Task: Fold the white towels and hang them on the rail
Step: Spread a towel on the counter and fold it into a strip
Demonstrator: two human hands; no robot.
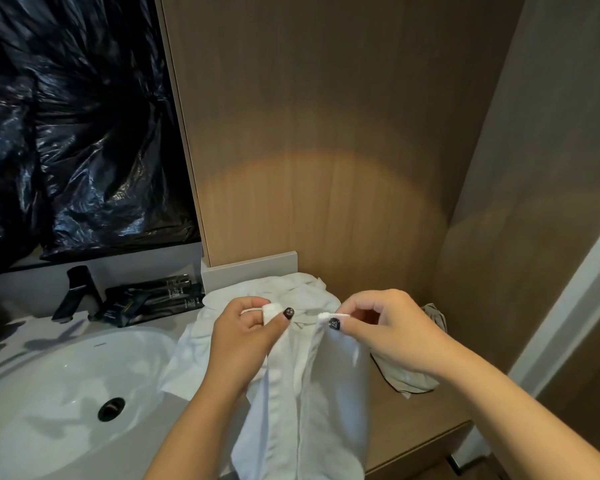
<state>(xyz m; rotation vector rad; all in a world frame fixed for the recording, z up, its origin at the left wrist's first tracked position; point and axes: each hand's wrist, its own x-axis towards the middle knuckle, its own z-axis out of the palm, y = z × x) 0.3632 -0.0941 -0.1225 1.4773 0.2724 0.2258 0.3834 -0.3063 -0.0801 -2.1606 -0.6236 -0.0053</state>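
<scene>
We are early: our left hand (243,327) and right hand (381,327) each pinch a top corner of one white towel (312,393), hanging unfolded; more wait heaped on the counter (413,420); no rail in view

Wood-panel wall (326,133) behind the fingers, warm light pooling on it. White sink (49,393) and black tap (77,292) off left, crinkly black plastic (66,133) above.

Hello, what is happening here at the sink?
A person holds up a white towel, with the left hand and the right hand each pinching a top corner. More white towels lie heaped on the counter behind, beside the sink. No rail is in view, and nothing is folded yet.
</scene>
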